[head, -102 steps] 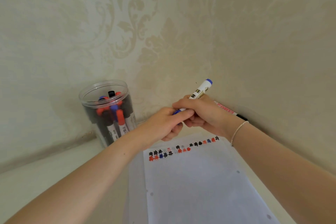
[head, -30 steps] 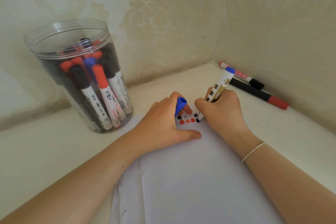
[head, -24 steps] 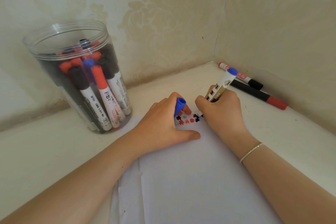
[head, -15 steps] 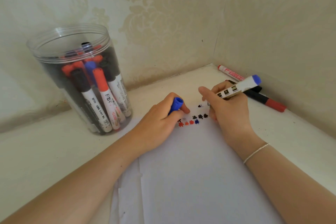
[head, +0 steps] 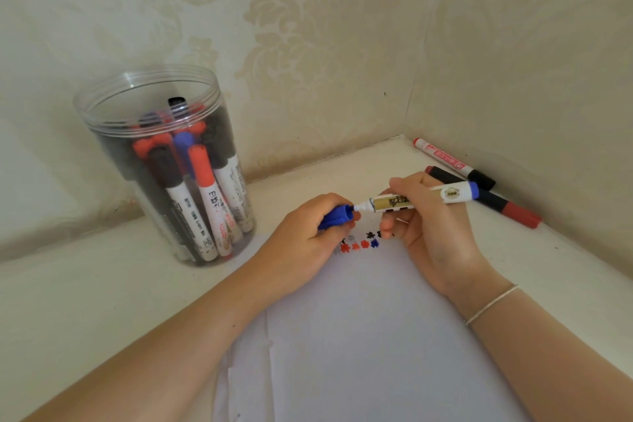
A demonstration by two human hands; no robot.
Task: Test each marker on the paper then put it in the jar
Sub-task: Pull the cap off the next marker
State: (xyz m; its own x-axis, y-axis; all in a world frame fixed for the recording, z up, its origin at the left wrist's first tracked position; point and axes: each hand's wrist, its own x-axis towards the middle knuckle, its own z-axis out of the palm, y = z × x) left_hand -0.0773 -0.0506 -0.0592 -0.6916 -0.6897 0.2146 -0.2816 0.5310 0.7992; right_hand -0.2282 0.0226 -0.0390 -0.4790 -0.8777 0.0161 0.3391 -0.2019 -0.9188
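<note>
Just right of the jar [head: 164, 161], above the paper [head: 370, 336], the right hand [head: 428, 226] pinches the blue marker [head: 418, 199], its tip at the cap [head: 337, 216] gripped by the left hand [head: 305, 240]; recapping, then jarring, looks next.

One clear plastic jar [head: 164, 161], many markers inside, uncountable. Two loose markers by wall [head: 454, 164] [head: 493, 204]. One blue-capped marker in hands [head: 421, 199]. One white paper sheet [head: 370, 336].
</note>
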